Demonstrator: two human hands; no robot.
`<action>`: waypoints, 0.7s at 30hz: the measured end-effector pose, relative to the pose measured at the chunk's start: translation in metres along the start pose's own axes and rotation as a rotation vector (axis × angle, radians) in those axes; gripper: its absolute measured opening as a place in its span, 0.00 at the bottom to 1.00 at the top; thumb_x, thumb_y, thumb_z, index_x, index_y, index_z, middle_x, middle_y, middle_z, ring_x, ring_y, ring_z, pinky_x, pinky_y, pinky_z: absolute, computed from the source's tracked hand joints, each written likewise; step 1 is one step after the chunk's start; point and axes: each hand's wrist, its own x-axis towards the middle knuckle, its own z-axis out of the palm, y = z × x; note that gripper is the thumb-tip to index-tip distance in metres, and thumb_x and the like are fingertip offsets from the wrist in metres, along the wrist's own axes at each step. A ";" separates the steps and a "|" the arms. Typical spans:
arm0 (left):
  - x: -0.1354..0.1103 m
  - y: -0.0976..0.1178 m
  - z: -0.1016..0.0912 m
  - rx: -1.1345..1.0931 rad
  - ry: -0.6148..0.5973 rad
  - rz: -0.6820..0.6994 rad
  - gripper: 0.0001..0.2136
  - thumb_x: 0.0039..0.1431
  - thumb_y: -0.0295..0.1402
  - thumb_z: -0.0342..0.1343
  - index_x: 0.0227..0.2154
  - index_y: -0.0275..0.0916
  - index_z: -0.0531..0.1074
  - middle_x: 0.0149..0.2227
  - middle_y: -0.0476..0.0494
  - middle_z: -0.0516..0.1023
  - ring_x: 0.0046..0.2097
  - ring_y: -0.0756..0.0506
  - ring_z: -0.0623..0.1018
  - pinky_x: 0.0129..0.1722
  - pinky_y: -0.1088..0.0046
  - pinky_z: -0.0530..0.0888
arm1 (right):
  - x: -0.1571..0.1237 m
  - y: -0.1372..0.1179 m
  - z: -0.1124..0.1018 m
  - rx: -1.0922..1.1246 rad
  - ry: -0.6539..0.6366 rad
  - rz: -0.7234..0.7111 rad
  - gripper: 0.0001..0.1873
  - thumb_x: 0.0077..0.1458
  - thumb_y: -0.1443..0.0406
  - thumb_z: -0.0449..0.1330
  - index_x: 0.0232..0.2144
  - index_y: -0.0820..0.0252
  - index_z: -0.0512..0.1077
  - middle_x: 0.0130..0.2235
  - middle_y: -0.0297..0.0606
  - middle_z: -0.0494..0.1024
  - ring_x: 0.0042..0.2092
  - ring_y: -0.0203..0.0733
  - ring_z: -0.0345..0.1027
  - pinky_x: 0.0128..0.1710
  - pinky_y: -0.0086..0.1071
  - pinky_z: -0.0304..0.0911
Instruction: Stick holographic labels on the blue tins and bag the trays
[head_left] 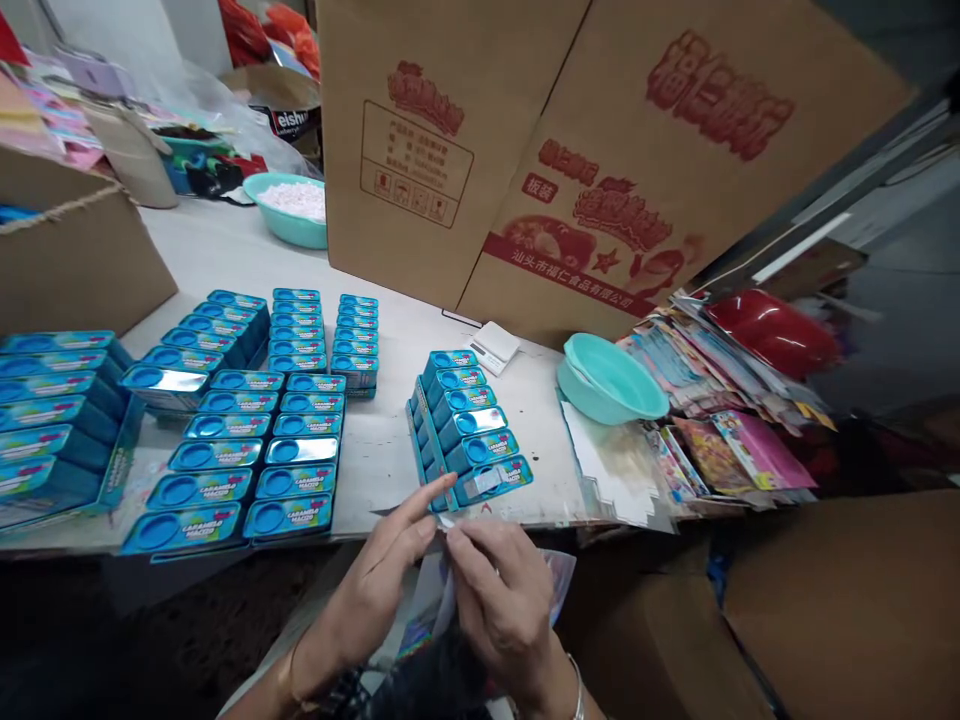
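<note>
Our right grip (pixel 510 590) pinches a pale piece (pixel 446 522); our left grip (pixel 373 582) is parted. Beyond them: six blue tins (pixel 482 449), farther left one bowl (pixel 292 231) of pellets (pixel 298 200).

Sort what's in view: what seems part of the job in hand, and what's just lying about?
Likely in the job:
blue Caramelo Macizo boxes by the left hand
matching boxes in rows at left
shiny plastic film by the right hand

Probably lying about:
white digital scale
turquoise basin at right
printed carton
red tub
</note>
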 end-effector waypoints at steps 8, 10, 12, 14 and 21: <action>0.015 -0.006 -0.002 0.075 -0.006 -0.025 0.24 0.68 0.47 0.44 0.44 0.37 0.81 0.41 0.39 0.82 0.46 0.38 0.77 0.49 0.63 0.72 | 0.014 -0.015 -0.015 0.096 -0.011 0.094 0.11 0.58 0.78 0.55 0.41 0.61 0.70 0.39 0.44 0.77 0.42 0.44 0.72 0.43 0.38 0.70; 0.023 -0.007 -0.004 0.130 0.054 -0.050 0.28 0.68 0.50 0.41 0.35 0.35 0.82 0.36 0.39 0.82 0.41 0.39 0.77 0.45 0.65 0.71 | 0.021 -0.016 -0.029 0.174 -0.033 0.205 0.09 0.60 0.75 0.54 0.38 0.59 0.68 0.37 0.40 0.75 0.39 0.41 0.71 0.40 0.34 0.69; 0.030 -0.008 -0.009 0.162 0.088 -0.065 0.33 0.67 0.55 0.39 0.30 0.34 0.81 0.30 0.40 0.79 0.36 0.41 0.76 0.39 0.67 0.70 | 0.032 -0.012 -0.041 0.250 -0.066 0.380 0.06 0.63 0.72 0.53 0.35 0.56 0.66 0.33 0.34 0.72 0.34 0.37 0.68 0.34 0.29 0.66; 0.033 -0.007 -0.014 0.148 0.037 -0.029 0.37 0.64 0.62 0.36 0.29 0.34 0.79 0.28 0.41 0.77 0.33 0.42 0.75 0.36 0.68 0.68 | 0.043 -0.003 -0.047 0.285 -0.075 0.547 0.06 0.65 0.67 0.54 0.33 0.55 0.66 0.30 0.30 0.69 0.30 0.34 0.64 0.30 0.26 0.62; 0.042 0.015 -0.018 0.179 -0.191 0.052 0.39 0.51 0.71 0.41 0.31 0.36 0.75 0.29 0.46 0.72 0.32 0.46 0.69 0.31 0.73 0.63 | 0.068 0.026 -0.024 0.376 -0.021 0.827 0.11 0.66 0.58 0.56 0.33 0.56 0.68 0.29 0.29 0.71 0.32 0.34 0.66 0.32 0.25 0.63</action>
